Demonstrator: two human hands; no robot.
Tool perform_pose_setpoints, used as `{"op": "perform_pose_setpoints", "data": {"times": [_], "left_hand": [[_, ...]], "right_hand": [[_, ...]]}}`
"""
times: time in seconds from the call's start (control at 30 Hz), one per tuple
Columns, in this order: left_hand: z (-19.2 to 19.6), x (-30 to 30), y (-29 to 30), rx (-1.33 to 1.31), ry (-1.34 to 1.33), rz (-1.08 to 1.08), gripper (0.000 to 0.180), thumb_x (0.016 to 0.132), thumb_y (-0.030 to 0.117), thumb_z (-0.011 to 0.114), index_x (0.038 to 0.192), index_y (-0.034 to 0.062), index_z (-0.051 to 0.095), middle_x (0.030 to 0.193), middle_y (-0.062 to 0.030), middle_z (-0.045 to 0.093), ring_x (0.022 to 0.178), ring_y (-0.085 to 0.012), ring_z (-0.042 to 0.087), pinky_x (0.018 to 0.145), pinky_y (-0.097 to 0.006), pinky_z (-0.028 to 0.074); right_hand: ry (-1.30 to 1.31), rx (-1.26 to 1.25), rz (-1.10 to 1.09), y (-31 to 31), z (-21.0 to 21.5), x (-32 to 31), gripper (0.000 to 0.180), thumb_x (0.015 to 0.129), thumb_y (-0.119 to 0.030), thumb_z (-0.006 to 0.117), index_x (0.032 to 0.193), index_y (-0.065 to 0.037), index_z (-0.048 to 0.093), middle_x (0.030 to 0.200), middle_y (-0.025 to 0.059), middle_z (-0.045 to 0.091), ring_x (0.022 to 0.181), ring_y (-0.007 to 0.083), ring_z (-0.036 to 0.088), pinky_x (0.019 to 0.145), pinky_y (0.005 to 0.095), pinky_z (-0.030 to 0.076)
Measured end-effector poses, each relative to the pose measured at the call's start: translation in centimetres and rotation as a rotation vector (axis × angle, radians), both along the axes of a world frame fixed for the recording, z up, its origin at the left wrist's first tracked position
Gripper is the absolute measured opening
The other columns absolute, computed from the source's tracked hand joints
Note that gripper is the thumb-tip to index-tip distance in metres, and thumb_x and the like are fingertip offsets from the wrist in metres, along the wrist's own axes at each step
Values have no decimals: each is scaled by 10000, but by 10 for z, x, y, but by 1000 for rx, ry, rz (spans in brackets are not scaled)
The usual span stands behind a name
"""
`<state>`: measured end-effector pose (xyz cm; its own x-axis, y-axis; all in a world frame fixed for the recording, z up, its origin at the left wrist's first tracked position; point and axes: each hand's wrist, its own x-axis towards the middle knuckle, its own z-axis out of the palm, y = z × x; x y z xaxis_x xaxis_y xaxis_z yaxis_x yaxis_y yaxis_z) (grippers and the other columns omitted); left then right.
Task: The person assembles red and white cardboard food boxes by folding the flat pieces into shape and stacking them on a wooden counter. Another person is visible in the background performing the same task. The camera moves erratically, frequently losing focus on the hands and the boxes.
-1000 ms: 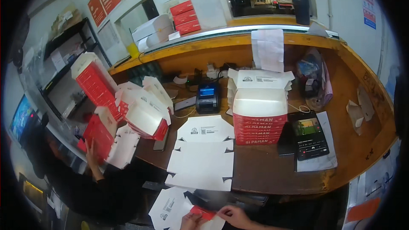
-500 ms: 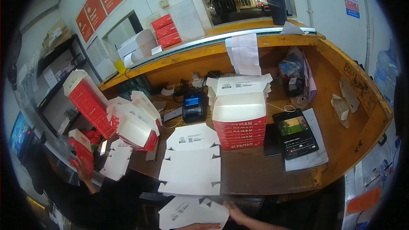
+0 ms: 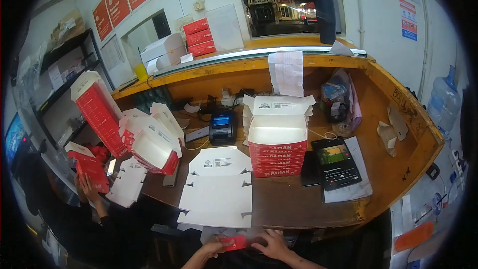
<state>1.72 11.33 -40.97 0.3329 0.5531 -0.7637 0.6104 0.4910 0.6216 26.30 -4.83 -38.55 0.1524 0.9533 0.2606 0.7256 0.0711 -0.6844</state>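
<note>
At the near table edge my left hand (image 3: 214,247) is closed on a partly folded carton (image 3: 236,242), whose red outer panel faces me; its pale part behind is blurred. My right hand (image 3: 273,244) lies just right of that panel, fingers apart; whether it touches the carton is unclear. In front of both hands a flat, unfolded white carton blank (image 3: 215,197) rests on the table. Beyond it, to the right, stands a stack of red cartons (image 3: 277,159), the top one with its lid raised and its inside bare.
At left, a co-worker's hands (image 3: 88,187) hold a red carton (image 3: 85,164). Near them are a tall leaning carton stack (image 3: 99,114), open cartons (image 3: 154,147) and another blank (image 3: 126,182). A card terminal (image 3: 222,127), a tablet-like device (image 3: 336,164) and papers (image 3: 359,169) lie on the table.
The carton in my hands has turned from its white inside to its red outside. My left hand has come up into fuller view. The co-worker's hands have shifted on their carton.
</note>
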Motion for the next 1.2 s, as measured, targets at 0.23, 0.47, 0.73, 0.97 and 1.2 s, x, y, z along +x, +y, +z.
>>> {"op": "perform_pose_setpoints", "data": {"times": [0.23, 0.47, 0.73, 0.97, 1.2], "left_hand": [[-107, 22, -17, 522, -159, 91, 293, 817, 229, 838, 900, 62, 612, 864, -46, 645, 754, -182, 630, 650, -317, 520], [-108, 33, -34, 941, -71, -7, 467, 816, 170, 794, 1121, 8, 480, 872, -176, 655, 820, -314, 678, 753, -419, 543], [-20, 66, -63, 1135, 30, -300, 409, 878, 228, 719, 1148, -25, 544, 1151, -334, 555, 1149, -489, 531, 946, -556, 455], [-36, 86, -88, 1082, -113, -147, 1041, 595, 502, 947, 1406, 72, 457, 1417, -349, 308, 1272, -540, 396, 1089, -579, 391], [-32, 74, -78, 1025, -116, -464, 899, 557, 392, 969, 1279, 45, 561, 1375, -289, 385, 1283, -479, 459, 1060, -523, 459]], "right_hand": [[108, 72, 220, 8, -40, -19, 291, 931, -315, 729, 1037, -48, 685, 1037, 170, 650, 1027, 385, 580, 907, 463, 479], [115, 27, -89, 22, -96, -13, 244, 949, -254, 679, 1047, -31, 677, 961, 205, 645, 884, 415, 604, 844, 509, 500], [663, -11, -23, 18, -91, -18, 226, 997, -206, 604, 1064, -1, 668, 998, 228, 692, 926, 349, 686, 808, 429, 533], [738, -216, -165, 27, -109, 5, 325, 996, -189, 604, 1251, 2, 665, 1062, 156, 737, 971, 229, 693, 857, 372, 545], [712, -371, 119, 27, -67, 15, 456, 1044, -388, 578, 1312, -26, 648, 1219, 127, 693, 1075, 184, 649, 930, 336, 526]]}}
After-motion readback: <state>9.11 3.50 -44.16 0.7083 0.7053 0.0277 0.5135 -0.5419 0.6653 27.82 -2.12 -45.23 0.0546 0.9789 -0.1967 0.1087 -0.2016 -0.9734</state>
